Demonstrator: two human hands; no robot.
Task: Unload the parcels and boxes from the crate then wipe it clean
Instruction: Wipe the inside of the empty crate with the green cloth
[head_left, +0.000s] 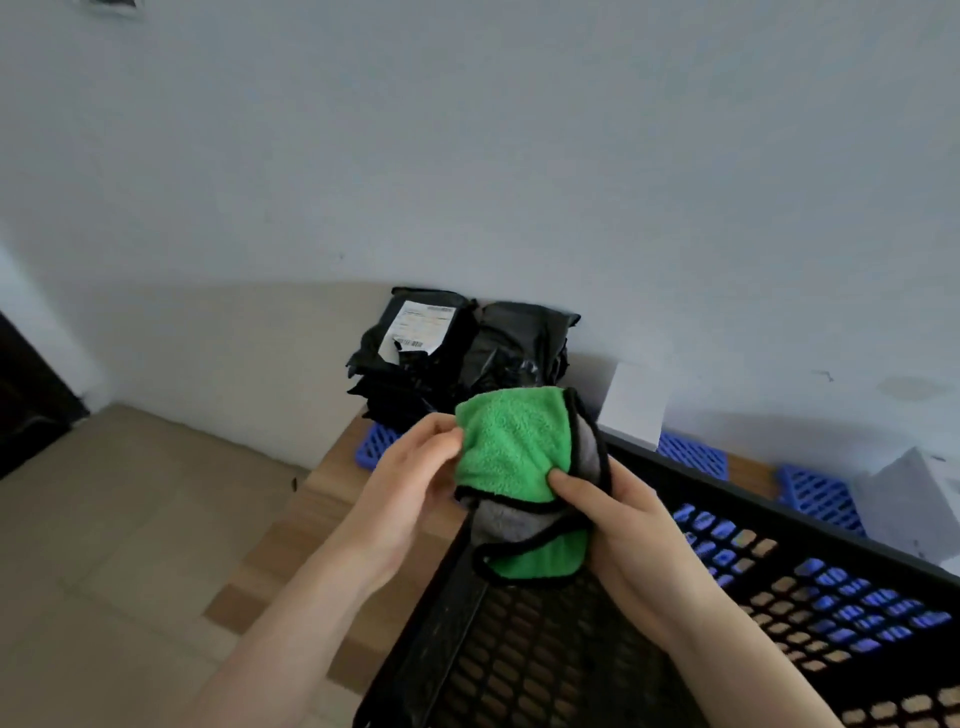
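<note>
Left hand (410, 467) pinches and right hand (618, 525) grips one folded green-grey cloth (514, 447) above one black crate (727, 649). Far on the worktop (332, 470): two stacks of black parcels (498, 353), two white boxes (634, 405).

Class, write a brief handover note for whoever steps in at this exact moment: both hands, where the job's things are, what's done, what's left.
Hands: left hand and right hand both grip the folded green-and-grey microfibre cloth over a corner of the black lattice plastic crate.
Things: black plastic-wrapped parcels stacked by the wall; white boxes beside them.
Done: the crate's visible part is unloaded.
Left: wipe the crate.
</note>
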